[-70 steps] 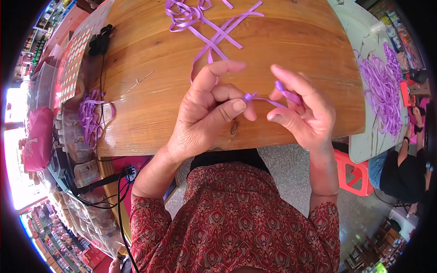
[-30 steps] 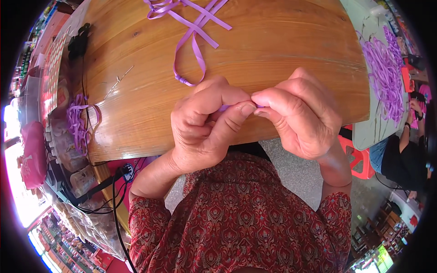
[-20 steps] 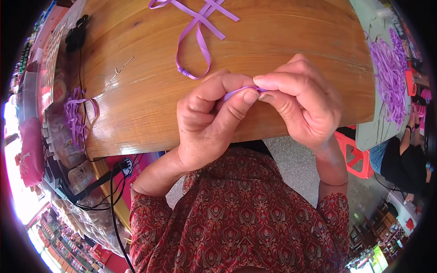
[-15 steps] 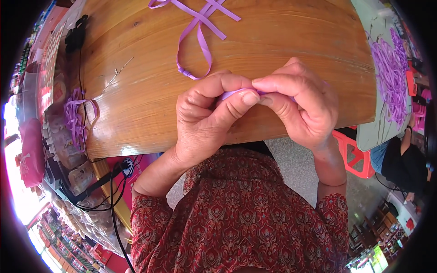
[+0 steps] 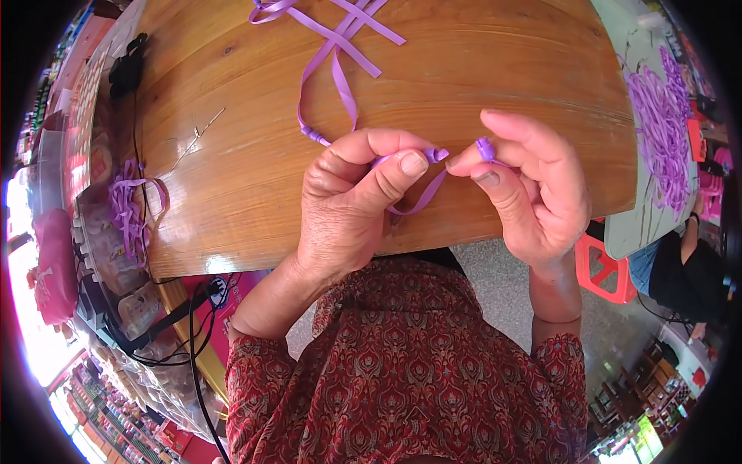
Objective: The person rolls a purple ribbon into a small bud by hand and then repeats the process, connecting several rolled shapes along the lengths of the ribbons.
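My left hand (image 5: 344,197) pinches a purple ribbon between thumb and forefinger, its curled end (image 5: 437,155) poking out past the fingertips. Just to the right, my right hand (image 5: 545,189) holds a small purple rolled or knotted piece of ribbon (image 5: 485,149) among its fingers, the forefinger raised off it. A slack ribbon loop (image 5: 423,199) hangs below and between the hands. Beyond the left hand, a length of purple ribbon (image 5: 340,46) lies crossed on the wooden table (image 5: 495,69), with a small purple coil (image 5: 311,134) on it near my knuckles.
A purple ribbon bundle (image 5: 131,205) hangs by the table's left edge, near a dark cable and a thin twig-like wire (image 5: 198,135). On the right, a pale side table (image 5: 630,232) bears a large heap of purple ribbons (image 5: 661,139). Beneath it stands a red stool (image 5: 599,271); a person sits beyond.
My hands have moved apart from their joined pinch. The right has shifted right and opened its forefinger, and the ribbon's curled end, the small purple piece and a hanging loop now show.
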### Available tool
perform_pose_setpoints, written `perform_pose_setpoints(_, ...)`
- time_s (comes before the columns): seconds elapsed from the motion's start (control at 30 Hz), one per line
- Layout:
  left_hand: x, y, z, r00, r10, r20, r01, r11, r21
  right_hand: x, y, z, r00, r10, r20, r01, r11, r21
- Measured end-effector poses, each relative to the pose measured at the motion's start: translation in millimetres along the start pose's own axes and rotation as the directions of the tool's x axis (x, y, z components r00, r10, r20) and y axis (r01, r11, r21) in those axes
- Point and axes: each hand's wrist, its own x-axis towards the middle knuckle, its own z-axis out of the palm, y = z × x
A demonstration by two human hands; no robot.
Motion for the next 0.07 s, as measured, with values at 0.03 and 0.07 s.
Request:
perform_pose_setpoints(0.03, 0.2, 0.0, -1.7, 1.0, -0.021, 0.024, 0.021, 1.0, -0.02, 1.5, 2.8, -3.1, 0.995, -0.07, 0.073, 0.076, 0.994, -0.085)
perform_pose_setpoints(0.07, 0.2, 0.0, -3.3, 0.998, -0.041, 0.048, 0.043, 0.998, -0.04, 3.8, 6.6, -7.5, 0.98, -0.131, 0.15, 0.156, 0.974, -0.163)
